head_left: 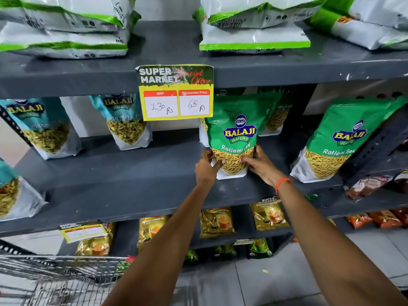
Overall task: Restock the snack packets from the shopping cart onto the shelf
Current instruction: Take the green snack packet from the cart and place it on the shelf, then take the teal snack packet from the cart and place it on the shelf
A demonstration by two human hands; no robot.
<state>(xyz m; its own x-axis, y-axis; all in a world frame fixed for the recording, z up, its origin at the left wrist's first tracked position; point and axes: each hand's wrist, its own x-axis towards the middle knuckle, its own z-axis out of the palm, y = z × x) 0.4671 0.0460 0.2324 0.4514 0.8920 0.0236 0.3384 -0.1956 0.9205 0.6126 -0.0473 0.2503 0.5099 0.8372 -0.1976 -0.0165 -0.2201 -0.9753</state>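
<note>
A green Balaji Ratlami Sev packet (238,129) stands upright on the grey middle shelf (132,173). My left hand (206,167) grips its lower left corner and my right hand (261,165) grips its lower right side. More green packets stand behind it and another green packet (344,140) leans at the right. The wire shopping cart (57,277) is at the lower left; its contents are hidden.
Blue Balaji packets (125,122) stand on the same shelf to the left. A yellow price sign (176,91) hangs from the shelf above. White-green bags (254,25) lie on top. Gold tea packets (216,221) fill the lower shelves. Bare shelf lies between blue and green packets.
</note>
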